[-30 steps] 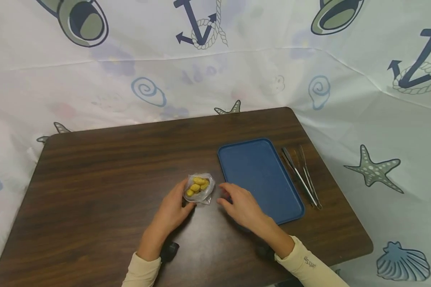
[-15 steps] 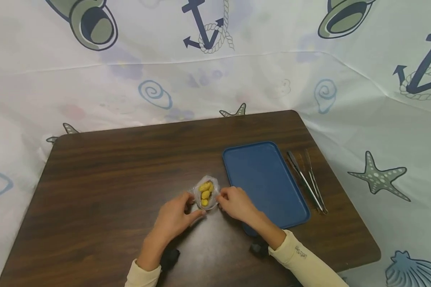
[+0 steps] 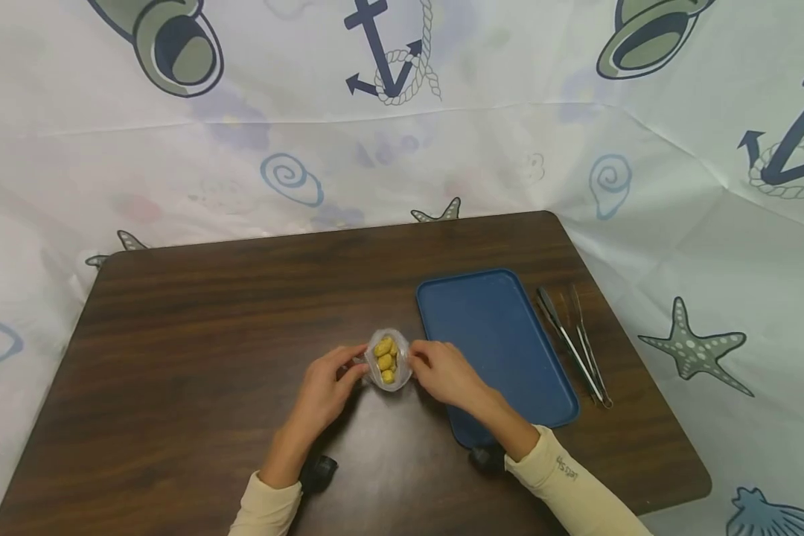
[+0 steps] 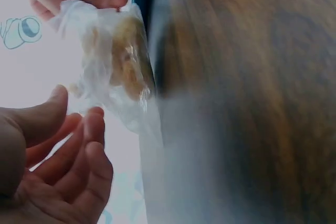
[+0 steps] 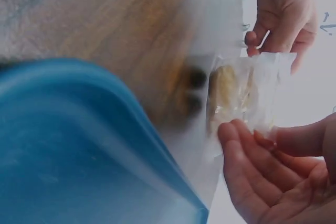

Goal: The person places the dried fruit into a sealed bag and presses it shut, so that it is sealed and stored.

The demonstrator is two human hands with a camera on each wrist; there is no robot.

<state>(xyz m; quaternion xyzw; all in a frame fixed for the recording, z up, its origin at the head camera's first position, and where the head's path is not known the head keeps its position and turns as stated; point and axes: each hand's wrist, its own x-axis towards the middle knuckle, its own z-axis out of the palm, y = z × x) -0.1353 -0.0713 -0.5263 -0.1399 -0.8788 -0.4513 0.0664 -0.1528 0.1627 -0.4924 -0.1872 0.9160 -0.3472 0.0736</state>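
Observation:
A small clear plastic bag point(image 3: 374, 374) stands on the table with its mouth turned up. Inside lie several yellow, rounded, oblong pieces point(image 3: 385, 361), whose kind I cannot make out. My left hand point(image 3: 324, 383) holds the bag's left edge between thumb and fingers. On the opposite side, my right hand point(image 3: 449, 374) pinches the rim with thumb and fingertips. Through the film in the left wrist view, the yellow pieces point(image 4: 128, 66) rest low in the bag point(image 4: 97, 51). The right wrist view shows the right hand point(image 5: 278, 166) at the bag's top edge.
A blue tray point(image 3: 496, 335) lies right of the bag, partly under the right forearm. Beyond it are metal tongs point(image 3: 568, 342) and a second thin metal utensil point(image 3: 586, 346). The brown table point(image 3: 194, 335) meets a printed white cloth point(image 3: 208, 171) at the back.
My right hand has come in from the right and taken the bag's rim. The left hand has shifted its hold along the left edge. The bag's mouth now looks rounder and more upright.

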